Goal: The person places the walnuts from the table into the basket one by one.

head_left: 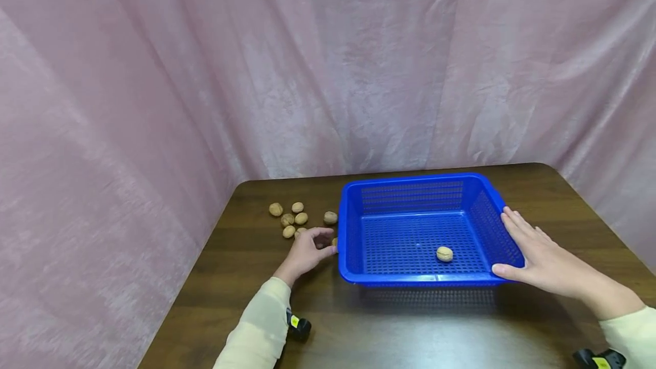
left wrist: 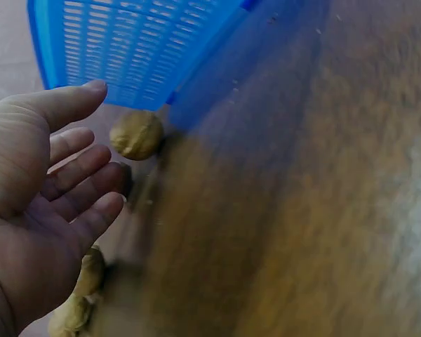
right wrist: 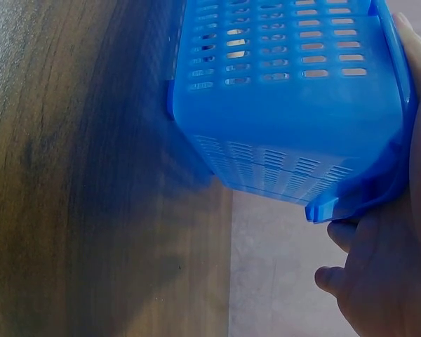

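A blue basket (head_left: 415,279) with perforated sides stands on the table, and one walnut (head_left: 444,254) lies inside it. My left hand (head_left: 306,252) hovers by the basket's left side, its fingers loosely bent and nothing between them. Close to its fingertips, a walnut (left wrist: 137,135) sits against the basket wall. Another walnut (head_left: 330,218) lies just beyond that hand. At the basket's right front corner, my right hand (head_left: 545,261) rests on the rim with fingers extended along the right side and thumb on the front edge; part of its contact is hidden in the right wrist view.
Several more walnuts (head_left: 287,220) lie in a loose cluster to the left of the basket, one partly covered by the left hand. The brown wooden table (head_left: 328,323) has rounded far corners. A pink curtain (head_left: 359,73) hangs behind it.
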### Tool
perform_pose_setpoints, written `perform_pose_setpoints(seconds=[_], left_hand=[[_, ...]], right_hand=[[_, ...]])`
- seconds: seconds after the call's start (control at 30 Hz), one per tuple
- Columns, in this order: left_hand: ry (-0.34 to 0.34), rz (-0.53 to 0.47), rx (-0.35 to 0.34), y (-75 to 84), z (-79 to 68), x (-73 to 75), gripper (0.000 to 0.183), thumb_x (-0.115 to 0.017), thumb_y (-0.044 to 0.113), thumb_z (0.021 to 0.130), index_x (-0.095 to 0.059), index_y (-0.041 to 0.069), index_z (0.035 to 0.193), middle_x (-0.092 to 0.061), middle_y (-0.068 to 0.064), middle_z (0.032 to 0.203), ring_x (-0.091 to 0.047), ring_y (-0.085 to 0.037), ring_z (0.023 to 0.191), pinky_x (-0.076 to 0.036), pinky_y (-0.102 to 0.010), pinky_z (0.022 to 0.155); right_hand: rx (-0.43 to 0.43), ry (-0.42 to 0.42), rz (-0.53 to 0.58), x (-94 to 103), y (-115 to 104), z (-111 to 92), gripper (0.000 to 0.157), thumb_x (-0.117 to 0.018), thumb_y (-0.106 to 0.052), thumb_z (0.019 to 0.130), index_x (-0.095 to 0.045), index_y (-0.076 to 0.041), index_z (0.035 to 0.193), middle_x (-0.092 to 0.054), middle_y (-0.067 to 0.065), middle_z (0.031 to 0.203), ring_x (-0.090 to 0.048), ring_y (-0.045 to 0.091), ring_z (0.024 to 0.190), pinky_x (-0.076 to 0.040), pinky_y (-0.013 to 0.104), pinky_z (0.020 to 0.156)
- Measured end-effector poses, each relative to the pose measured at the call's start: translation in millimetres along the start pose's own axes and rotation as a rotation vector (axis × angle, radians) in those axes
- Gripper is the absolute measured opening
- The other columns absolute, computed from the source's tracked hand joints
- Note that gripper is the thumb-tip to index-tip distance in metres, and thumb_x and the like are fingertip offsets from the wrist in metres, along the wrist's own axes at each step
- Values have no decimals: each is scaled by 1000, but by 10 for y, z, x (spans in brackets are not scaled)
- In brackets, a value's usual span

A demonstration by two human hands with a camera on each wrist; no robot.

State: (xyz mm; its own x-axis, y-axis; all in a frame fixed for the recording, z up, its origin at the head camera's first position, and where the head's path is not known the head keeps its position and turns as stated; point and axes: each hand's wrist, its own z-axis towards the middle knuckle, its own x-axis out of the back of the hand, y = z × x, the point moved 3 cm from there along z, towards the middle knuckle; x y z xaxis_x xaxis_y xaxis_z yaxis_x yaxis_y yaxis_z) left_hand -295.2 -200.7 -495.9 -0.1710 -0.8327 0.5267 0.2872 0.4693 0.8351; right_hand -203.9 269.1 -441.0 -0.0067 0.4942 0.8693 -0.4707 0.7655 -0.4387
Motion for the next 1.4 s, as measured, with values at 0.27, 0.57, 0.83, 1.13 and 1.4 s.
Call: perform_pose_setpoints(seconds=[0.27,0.57,0.83,1.13,1.4], left_hand=[[-24,24,-16,-139,56,-73,43,-80,13,79,-65,2,117,-67,-11,112,-63,-25,103,-49,-40,90],[-45,56,-5,-155,99,-100,42,-80,11,76,-68,5,116,-66,-5,110,-62,-19,100,-49,-34,87],[-45,162,13,-134,100,-94,36,-81,13,77,-70,5,110,-65,-4,106,-60,-19,98,-48,-35,87],[-32,206,5,-145,106,-95,35,-82,15,75,-71,7,108,-65,-2,102,-59,-17,95,-48,-34,84],[4,181,17,-82,78,-2,35,-82,20,77,-72,11,109,-64,-1,101,-59,-16,89,-49,-31,77]], right_hand=[[-21,-13,7,-1,-33,25,102,-71,-40,85,-9,5,151,-4,22,158,6,24,146,1,59,112],[-13,-6,6,-1,-30,33,103,-72,-39,84,-8,5,152,-4,22,158,7,24,146,5,53,113],[-12,-4,7,-2,-31,35,103,-72,-39,84,-8,5,151,-5,22,158,6,24,146,2,58,112],[-20,-5,16,12,-38,15,102,-72,-39,84,-8,5,151,-4,22,158,6,25,146,0,59,112],[-20,-5,15,16,-38,5,102,-72,-39,84,-8,4,152,-4,21,159,6,25,146,1,58,112]])
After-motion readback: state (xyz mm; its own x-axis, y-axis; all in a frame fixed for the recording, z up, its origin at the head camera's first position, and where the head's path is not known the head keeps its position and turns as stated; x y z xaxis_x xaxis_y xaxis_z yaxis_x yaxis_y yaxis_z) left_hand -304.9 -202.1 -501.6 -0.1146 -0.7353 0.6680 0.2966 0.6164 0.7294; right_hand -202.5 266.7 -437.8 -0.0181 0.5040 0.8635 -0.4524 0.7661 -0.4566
